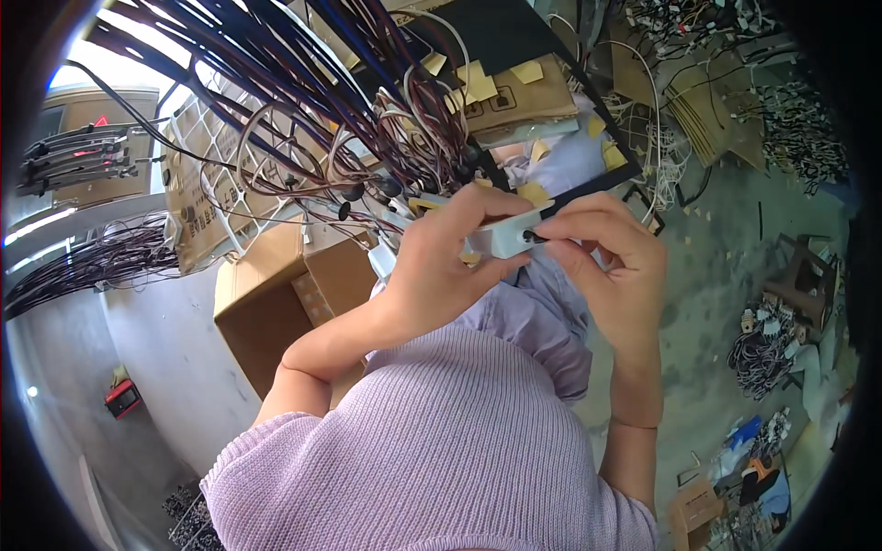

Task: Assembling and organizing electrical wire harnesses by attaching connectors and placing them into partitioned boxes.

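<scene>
My left hand (424, 266) is closed on a pale, whitish block-shaped piece (503, 238), with the thumb below it and the fingers above. A small black part (530, 236) sits at the right end of that piece. My right hand (614, 266) pinches at this black part with thumb and forefinger; whether the part is inside the piece or only against it, I cannot tell. Just beyond my left hand hangs a thick bundle of dark and brown cables (303, 115) with black round ends. A black-topped table (501, 37) lies beyond both hands.
Yellow paper scraps (476, 83) lie on a cardboard piece (524, 99) on the table. Left of me stands an open cardboard box (262, 308). More cable heaps (767, 344) lie on the floor (703, 294) at right, near a brown stool (799, 294).
</scene>
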Demonstrator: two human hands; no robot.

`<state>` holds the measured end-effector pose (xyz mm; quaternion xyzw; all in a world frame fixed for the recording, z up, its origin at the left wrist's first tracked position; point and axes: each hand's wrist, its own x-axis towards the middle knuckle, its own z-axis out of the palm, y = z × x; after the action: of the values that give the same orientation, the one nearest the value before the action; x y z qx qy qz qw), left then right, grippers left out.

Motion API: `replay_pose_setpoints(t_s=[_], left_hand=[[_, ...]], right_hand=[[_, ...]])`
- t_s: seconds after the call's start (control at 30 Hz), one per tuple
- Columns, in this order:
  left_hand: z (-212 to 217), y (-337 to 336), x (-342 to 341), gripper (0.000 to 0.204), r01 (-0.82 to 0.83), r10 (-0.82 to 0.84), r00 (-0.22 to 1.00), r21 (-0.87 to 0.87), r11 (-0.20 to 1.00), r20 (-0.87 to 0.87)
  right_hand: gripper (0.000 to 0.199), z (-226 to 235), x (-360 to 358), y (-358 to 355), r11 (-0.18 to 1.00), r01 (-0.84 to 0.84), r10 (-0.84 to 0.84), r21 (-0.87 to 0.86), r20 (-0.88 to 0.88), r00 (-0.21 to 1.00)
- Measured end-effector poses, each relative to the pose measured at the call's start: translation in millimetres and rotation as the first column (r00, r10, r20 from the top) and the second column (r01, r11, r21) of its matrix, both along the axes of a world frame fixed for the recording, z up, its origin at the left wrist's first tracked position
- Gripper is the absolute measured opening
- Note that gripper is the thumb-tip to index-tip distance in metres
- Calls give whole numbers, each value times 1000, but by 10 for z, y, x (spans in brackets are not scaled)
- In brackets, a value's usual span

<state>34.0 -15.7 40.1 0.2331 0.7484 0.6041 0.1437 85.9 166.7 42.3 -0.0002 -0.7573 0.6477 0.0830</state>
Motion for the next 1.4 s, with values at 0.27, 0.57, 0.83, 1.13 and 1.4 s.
replay_pose_setpoints(t_s=[0.27, 0.57, 0.83, 1.13, 1.4], left_hand=[[-122, 35, -3, 50, 9, -95, 933, -242, 970, -348], [-239, 83, -50, 38, -62, -213, 700, -355, 933, -682], [-345, 64, -89, 41, -55, -243, 671, -374, 926, -700], [-418, 108, -117, 43, 115, -249, 927, -420, 900, -281], [-482, 62, -89, 37, 304, -306, 923, 47, 952, 231]], right_hand=[[18, 65, -72, 8, 904, 29, 2, 426, -72, 997], [16, -49, -153, 69, 987, -45, 11, 154, 216, 976], [16, -363, -190, 157, 991, -111, 134, -78, 407, 904], [5, -298, -105, -8, 809, -129, 172, 573, -20, 985], [16, -420, 20, 142, 974, -21, -10, 224, 137, 991]])
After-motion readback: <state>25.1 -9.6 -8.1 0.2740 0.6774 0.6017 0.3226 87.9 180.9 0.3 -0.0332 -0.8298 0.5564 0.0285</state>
